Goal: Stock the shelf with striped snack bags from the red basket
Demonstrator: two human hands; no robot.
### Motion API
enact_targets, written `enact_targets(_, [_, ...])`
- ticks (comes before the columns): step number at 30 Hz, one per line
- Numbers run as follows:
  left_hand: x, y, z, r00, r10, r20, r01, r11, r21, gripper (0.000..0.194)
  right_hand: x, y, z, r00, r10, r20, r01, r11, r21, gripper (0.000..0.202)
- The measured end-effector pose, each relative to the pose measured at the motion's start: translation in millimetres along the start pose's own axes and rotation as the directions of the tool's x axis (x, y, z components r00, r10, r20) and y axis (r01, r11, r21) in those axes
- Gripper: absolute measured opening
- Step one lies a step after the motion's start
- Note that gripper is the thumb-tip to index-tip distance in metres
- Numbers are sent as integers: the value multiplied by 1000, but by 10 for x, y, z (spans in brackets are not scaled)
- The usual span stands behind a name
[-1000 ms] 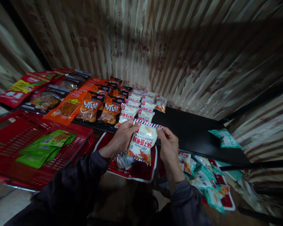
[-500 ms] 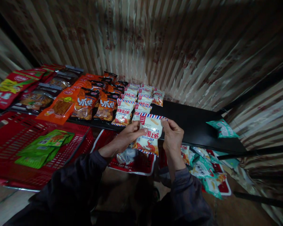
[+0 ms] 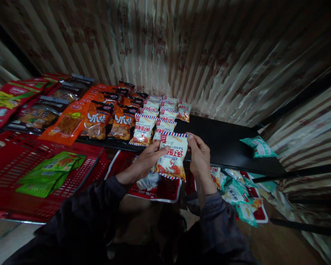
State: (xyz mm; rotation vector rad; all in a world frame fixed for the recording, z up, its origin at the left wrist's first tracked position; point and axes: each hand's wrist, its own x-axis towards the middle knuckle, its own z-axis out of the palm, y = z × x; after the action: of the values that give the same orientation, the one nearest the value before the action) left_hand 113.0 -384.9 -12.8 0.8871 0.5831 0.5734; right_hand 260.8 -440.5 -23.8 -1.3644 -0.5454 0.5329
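Note:
Between my two hands is a white snack bag (image 3: 171, 156) with a striped top edge and red lettering, its printed face toward me. My left hand (image 3: 148, 160) grips its left side, thumb across the front. Thumb and fingers of my right hand (image 3: 199, 151) pinch its upper right corner. Just behind it, matching white snack bags (image 3: 145, 129) stand in rows on a black shelf (image 3: 217, 138). The held bag hides part of the front row and the shelf's front edge.
Orange-and-black snack bags (image 3: 123, 121), an orange packet (image 3: 68, 123) and red bags (image 3: 15, 97) fill the shelf's left. A teal bag (image 3: 259, 146) lies at its right end. Below are a red basket (image 3: 96, 165) with green packets (image 3: 51, 173) and smaller baskets holding bags (image 3: 235, 191).
The held snack bag and both hands have shifted slightly left in view. My right fingers sit a little differently at its corner. The camera view has moved a little.

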Motion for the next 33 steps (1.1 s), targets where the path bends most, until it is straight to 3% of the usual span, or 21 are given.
enact_targets(6, [114,48,-96,982,155,-111,-156,988,-3,35,-67,-11,34,969,110,220,-110,994,-9,56])
enact_targets(13, [146,96,-148,954,249,-165,-257,966,-26,38,-132,13,83,914,117,389,-113,993,-33,51])
enact_targets(24, [97,129,-136,974,171,-150,-165,985,52,36,-123,72,99,949,90,302,-119,990,78,40])
enact_targets(33, [111,100,-146,981,123,-149,-119,992,37,28,-129,53,91,963,81,257,-96,994,48,39])
